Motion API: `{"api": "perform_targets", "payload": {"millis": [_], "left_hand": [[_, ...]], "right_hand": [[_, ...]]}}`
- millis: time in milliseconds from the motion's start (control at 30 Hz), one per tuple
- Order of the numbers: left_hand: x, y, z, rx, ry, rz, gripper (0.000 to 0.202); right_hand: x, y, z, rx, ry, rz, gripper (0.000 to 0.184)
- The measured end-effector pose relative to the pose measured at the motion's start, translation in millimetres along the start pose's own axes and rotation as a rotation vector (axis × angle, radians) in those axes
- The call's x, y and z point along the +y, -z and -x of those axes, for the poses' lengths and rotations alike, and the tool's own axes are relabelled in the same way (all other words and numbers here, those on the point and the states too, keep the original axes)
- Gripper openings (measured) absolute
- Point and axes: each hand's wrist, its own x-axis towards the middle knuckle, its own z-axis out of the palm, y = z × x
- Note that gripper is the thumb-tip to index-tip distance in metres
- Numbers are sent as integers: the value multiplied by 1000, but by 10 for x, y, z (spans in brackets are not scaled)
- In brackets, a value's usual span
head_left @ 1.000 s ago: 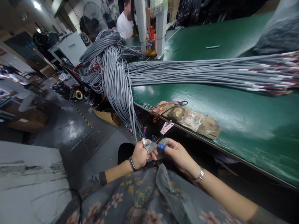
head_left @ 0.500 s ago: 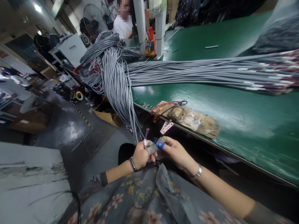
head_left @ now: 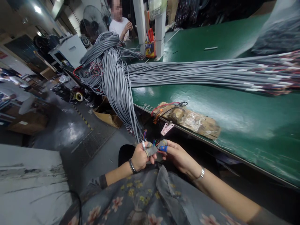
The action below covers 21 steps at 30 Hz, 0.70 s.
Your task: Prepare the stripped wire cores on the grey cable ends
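Note:
My left hand (head_left: 140, 157) is closed around a grey cable whose white-banded end (head_left: 143, 144) sticks up with thin coloured wires (head_left: 144, 135). More fine coloured wires (head_left: 155, 142) fan out between the two hands. My right hand (head_left: 177, 154), closed in a pinch, grips reddish wires (head_left: 161, 152) at its fingertips. Grey coverings wrap some fingers, and a blue band is on a right finger. Just past my left hand hangs the lower end of a thick bundle of grey cables (head_left: 119, 90). The palms and the lower part of the held cable are hidden.
A green bench (head_left: 246, 112) carries a long run of grey cables (head_left: 187, 73). At its edge lie a worn wooden board (head_left: 199, 125) and a pink clip (head_left: 167, 128). A cardboard box (head_left: 106, 115) is on the floor. Another person (head_left: 119, 26) is behind the bench.
My right hand has drawn slightly right, away from my left, and reddish wires now show between them. The other person has raised their hands.

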Motion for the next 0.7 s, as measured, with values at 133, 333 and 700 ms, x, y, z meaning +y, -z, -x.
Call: {"api": "perform_targets", "payload": {"millis": [133, 333, 700], "left_hand": [[20, 1, 13, -37, 24, -22, 43], [17, 33, 22, -83, 62, 9, 41], [17, 58, -8, -110, 130, 12, 40]], "right_hand": [[-37, 12, 7, 8, 5, 25, 32], [-50, 9, -44, 30, 31, 57, 32], [-32, -20, -55, -2, -46, -85, 37]]}}
